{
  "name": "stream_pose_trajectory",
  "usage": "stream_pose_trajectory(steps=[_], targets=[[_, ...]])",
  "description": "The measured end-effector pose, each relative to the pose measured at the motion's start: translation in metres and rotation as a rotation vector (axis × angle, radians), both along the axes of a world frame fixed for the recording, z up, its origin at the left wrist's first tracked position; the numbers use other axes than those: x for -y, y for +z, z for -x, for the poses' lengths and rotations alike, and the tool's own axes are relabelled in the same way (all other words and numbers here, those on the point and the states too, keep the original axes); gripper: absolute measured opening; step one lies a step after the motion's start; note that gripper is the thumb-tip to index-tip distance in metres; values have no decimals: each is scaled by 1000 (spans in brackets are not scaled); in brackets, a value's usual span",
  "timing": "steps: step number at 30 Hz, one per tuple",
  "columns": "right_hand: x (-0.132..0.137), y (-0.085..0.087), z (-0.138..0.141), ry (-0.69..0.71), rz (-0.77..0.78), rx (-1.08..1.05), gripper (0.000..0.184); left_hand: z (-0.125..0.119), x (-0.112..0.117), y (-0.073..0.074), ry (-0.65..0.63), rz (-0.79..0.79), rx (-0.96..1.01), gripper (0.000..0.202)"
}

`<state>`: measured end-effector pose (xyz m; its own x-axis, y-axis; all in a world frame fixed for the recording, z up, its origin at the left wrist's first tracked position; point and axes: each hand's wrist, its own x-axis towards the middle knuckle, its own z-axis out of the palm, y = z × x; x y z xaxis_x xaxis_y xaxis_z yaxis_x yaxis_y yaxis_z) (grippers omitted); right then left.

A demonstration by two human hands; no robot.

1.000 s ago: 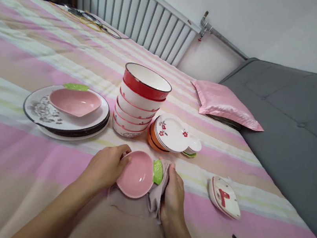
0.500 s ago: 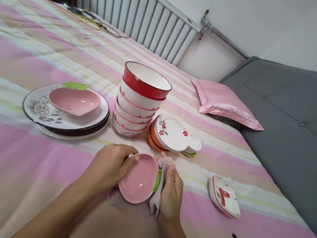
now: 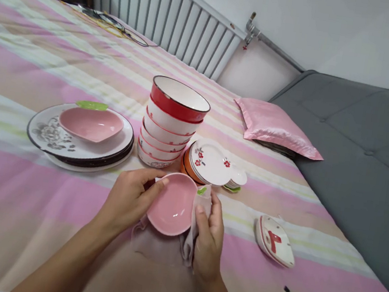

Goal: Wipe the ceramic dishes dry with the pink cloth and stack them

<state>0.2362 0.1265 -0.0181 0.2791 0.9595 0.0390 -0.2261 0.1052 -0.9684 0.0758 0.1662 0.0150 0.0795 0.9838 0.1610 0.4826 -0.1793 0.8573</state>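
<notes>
A pink fruit-shaped dish [image 3: 173,206] with a green leaf handle is tilted up between my two hands. My left hand [image 3: 131,200] grips its left rim, thumb over the inside. On the other side, my right hand [image 3: 211,234] pinches a thin greyish-pink cloth [image 3: 189,243] against the leaf handle, which it partly covers. More of the cloth hangs beneath the dish. Just beyond stands a tall stack of red and white bowls [image 3: 171,128]. Another pink dish [image 3: 91,123] with a leaf rests on stacked plates [image 3: 45,133] at the left.
Right of the bowls are stacked flowered plates [image 3: 210,163] over orange dishes, beside small white dishes [image 3: 238,176]. Farther right lie white-and-red dishes [image 3: 277,241] and a small black piece [image 3: 287,290]. A pink pillow [image 3: 277,127] leans near the grey headboard [image 3: 363,142]. Cables [image 3: 113,24] lie at the back.
The pink dish has risen slightly and turned, its leaf handle swinging up toward the upper right. The cloth now wraps over part of the leaf. The stacks have not moved.
</notes>
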Motion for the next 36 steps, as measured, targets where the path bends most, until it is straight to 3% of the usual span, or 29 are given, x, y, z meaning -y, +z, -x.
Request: stream_pose_trajectory(steps=[5,13,16,19,22,24,28,31,36], targets=[[-2,1,3,104,148,-141,38,-3,1,-2,8,-47,18,37],[-5,-3,4,141,177,-237,34,-5,3,0,108,31,33,37],[-6,-4,4,151,202,-309,41,-6,3,4,15,159,239,44],[-7,-1,4,155,217,-375,47,-9,4,6,-153,181,439,51],[-6,6,5,159,242,-393,47,-15,8,5,-342,160,570,74],[-3,12,6,181,255,-370,50,-19,11,3,-392,128,619,90],[3,17,6,283,272,-331,56,-22,15,2,-236,56,586,95],[5,13,8,311,244,-363,50,-22,15,4,-136,101,671,80],[4,-1,12,203,228,-335,46,-24,16,2,-54,231,910,50]])
